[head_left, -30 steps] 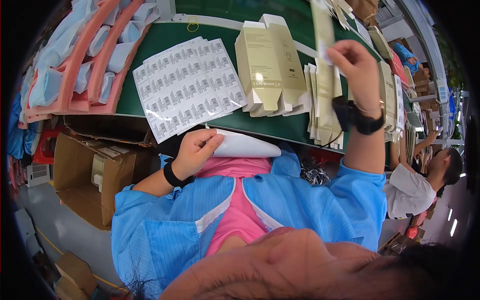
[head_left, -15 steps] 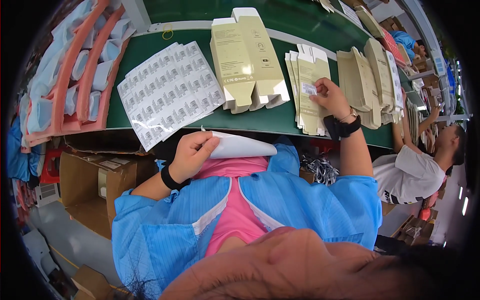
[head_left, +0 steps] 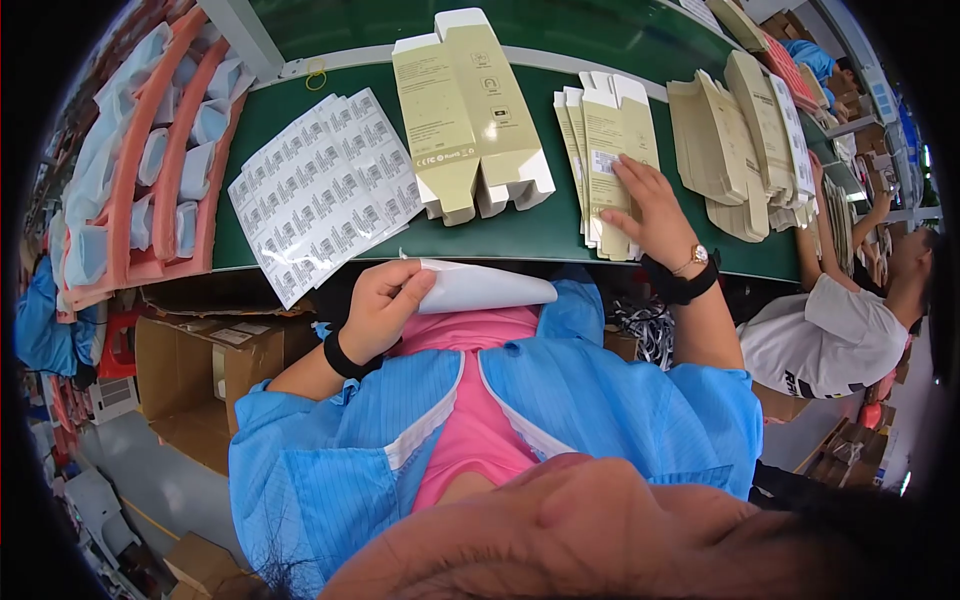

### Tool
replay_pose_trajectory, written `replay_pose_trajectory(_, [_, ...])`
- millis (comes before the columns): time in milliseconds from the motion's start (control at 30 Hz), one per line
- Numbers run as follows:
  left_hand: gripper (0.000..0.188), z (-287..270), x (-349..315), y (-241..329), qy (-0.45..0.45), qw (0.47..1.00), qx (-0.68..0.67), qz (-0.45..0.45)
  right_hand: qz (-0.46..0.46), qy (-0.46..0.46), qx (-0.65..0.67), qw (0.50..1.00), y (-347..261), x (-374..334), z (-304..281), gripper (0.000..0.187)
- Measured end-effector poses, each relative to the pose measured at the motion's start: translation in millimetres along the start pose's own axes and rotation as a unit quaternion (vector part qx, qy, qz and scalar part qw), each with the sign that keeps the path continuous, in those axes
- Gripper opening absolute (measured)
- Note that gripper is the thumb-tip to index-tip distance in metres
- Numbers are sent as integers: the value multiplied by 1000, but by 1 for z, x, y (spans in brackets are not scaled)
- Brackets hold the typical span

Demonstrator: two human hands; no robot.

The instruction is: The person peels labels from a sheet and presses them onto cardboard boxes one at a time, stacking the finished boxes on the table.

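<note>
Top flat box (head_left: 605, 125) of a fanned pile: thin olive card, smooth, printed, white flaps at the far end. Sits on the green table (head_left: 520, 238), right of centre, by the near edge. Long axis runs near to far, far end leaning slightly left. At least three boxes show in that fan, exact count hidden.

One small white label (head_left: 603, 162) lies flat on the top one. Right hand (head_left: 652, 208) is over it, palm down: fingers extended and close together, tips at the label's right edge, thumb spread off to the near side. Pinching nothing.

Left hand (head_left: 385, 303) has thumb and bent fingers pinching one glossy white sheet (head_left: 487, 288), curled to a cone, at the table's near edge. Cone narrows to the right.

Left of the fan: a block of folded boxes (head_left: 465, 115), same olive card, layers uncountable. Further left, overlapped label sheets (head_left: 325, 190), at least two, glossy, printed in rows. Far left, one pink foam tray (head_left: 170, 140) of pale-blue soft pouches. Right of the fan, more flat boxes (head_left: 710, 140), upper ones leaning.
</note>
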State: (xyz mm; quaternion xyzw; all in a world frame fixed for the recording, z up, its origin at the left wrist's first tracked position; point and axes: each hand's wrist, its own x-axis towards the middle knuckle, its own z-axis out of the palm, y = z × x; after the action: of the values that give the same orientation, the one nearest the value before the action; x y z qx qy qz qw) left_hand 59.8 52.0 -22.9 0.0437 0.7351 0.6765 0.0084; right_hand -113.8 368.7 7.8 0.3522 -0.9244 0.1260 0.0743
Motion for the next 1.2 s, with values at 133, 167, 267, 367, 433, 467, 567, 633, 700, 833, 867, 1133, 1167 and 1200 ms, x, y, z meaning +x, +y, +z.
replay_pose_trajectory(133, [22, 0, 1, -1, 7, 1000, -3, 11, -14, -23, -24, 999, 4, -6, 8, 57])
replay_pose_trajectory(167, [22, -1, 0, -1, 5, 1000, -6, 3, -11, -26, -22, 999, 4, -7, 8, 58])
replay_pose_trajectory(267, [22, -1, -1, -1, 22, 999, -38, 9, 0, -4, 2, 1000, -3, -6, 0, 56])
replay_pose_trajectory(367, [22, -1, -5, -2, 74, 992, -96, 41, -34, 27, 65, 997, -25, -7, -19, 54])
replay_pose_trajectory(433, [22, -5, -9, -9, 107, 980, -161, 42, -93, 58, 169, 979, -51, -14, -33, 54])
replay_pose_trajectory(467, [21, -6, -13, -12, 126, 972, -193, 44, -97, 57, 170, 979, -66, -17, -34, 54])
replay_pose_trajectory(567, [23, -6, -12, -9, 153, 956, -244, 48, -181, -59, 315, 930, -107, -18, -30, 54])
replay_pose_trajectory(633, [23, -7, -8, -5, 157, 948, -271, 51, -189, -61, 310, 930, -116, -18, -18, 55])
replay_pose_trajectory(700, [25, -8, -11, -2, 157, 942, -292, 50, -191, -46, 360, 912, -116, -18, -5, 55])
replay_pose_trajectory(833, [33, -11, -12, 9, 115, 935, -333, 51, -159, 20, 368, 916, -119, -19, -2, 53])
replay_pose_trajectory(867, [37, -11, -10, 11, 100, 931, -347, 51, -154, 24, 365, 918, -120, -21, -5, 53])
replay_pose_trajectory(1133, [19, -14, -12, 16, 37, 994, -26, 104, 40, -84, 419, 903, -123, -28, -9, 54])
replay_pose_trajectory(1167, [19, -14, -16, 14, 46, 994, -25, 92, 1, -56, 417, 907, -120, -27, -6, 55])
replay_pose_trajectory(1200, [19, -13, -20, 12, 64, 995, -44, 65, -38, -26, 415, 908, -119, -26, -3, 56])
